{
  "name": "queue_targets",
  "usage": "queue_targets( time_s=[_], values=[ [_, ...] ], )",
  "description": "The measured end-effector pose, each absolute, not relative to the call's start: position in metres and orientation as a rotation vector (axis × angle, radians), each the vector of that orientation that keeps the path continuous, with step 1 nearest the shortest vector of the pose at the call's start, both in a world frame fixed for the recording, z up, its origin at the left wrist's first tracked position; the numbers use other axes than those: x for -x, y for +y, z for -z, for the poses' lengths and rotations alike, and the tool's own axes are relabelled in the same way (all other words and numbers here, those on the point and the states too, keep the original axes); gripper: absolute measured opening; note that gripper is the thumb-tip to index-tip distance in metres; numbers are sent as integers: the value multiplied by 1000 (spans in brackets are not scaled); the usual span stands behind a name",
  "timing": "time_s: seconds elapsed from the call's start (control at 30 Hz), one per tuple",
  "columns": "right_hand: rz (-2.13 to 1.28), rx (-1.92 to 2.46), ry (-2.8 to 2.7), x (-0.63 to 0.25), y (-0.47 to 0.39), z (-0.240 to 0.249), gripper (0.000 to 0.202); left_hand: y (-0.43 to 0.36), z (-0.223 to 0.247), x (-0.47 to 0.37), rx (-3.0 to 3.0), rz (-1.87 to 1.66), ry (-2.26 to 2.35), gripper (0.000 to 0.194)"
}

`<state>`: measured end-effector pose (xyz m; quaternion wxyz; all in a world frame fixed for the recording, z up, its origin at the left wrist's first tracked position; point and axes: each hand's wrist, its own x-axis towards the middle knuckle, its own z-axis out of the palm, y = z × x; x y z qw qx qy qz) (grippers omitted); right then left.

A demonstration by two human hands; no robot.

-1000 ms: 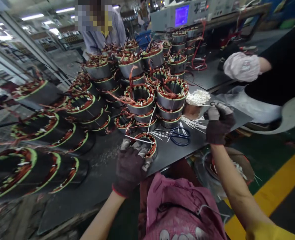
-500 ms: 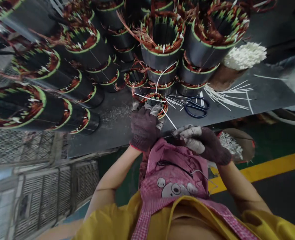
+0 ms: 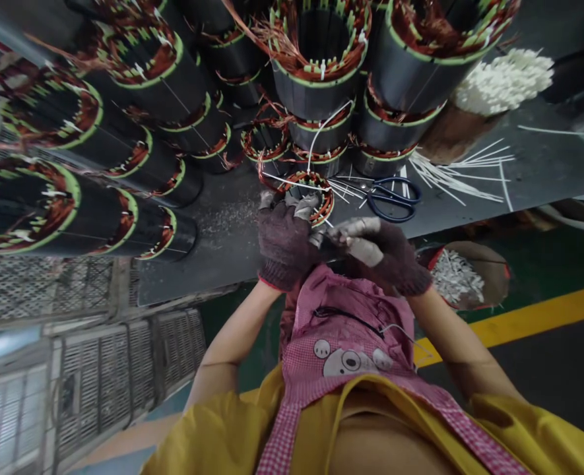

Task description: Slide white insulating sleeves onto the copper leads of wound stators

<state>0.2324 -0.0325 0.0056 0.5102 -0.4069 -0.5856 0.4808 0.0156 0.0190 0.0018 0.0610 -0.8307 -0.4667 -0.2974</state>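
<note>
A small stator (image 3: 327,204) with copper windings stands near the table's front edge, white ties sticking out of it. My left hand (image 3: 289,234), in a dark glove with pale fingertips, is wrapped over its near left rim. Just right of the stator, my right hand (image 3: 381,251), gloved alike, pinches the end of a short white tie (image 3: 328,225) that runs from the stator's near side. Blue-handled scissors (image 3: 394,198) lie to the right, their blades pointing at the stator.
Tall stacks of larger stators (image 3: 316,89) rise behind and to the left. Loose white ties (image 3: 460,175) lie at the right, by a brown container (image 3: 462,132) full of ties. Below the table edge, a bag (image 3: 492,270) holds white scraps.
My right hand has moved left and up, closer to the stator, and less of the near white tie shows. My left hand keeps its place on the rim. The view has shifted slightly.
</note>
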Motion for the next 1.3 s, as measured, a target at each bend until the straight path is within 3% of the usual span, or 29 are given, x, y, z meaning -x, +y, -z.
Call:
queue_targets(
  time_s=[0.2, 0.33, 0.63, 0.8, 1.07, 1.2, 1.3],
  values=[
    [-1020, 1104, -1541, -224, -4, 0, 26, 15, 4, -26, 2292, 1324, -1502, 39],
    [-930, 1068, -1571, -231, -2, -1, 20, 18, 1, -32, 2289, 1476, -1368, 11],
    [-891, 1121, -1705, -226, 3, -11, 27, 20, 3, -32, 2340, 1472, -1416, 17],
    [-707, 1405, -1866, -225, 14, -13, 27, 19, 0, -26, 2416, 1417, -1343, 8],
    [-367, 1315, -2046, -219, 9, -31, 34, 19, -5, -32, 2436, 1347, -1478, 8],
    [-240, 1247, -1824, -227, 5, -53, 28, 22, -5, -36, 2395, 1308, -1552, 5],
    [-362, 1299, -1623, -237, 7, -52, 22, 23, -6, -32, 2470, 1254, -1504, 10]
  ],
)
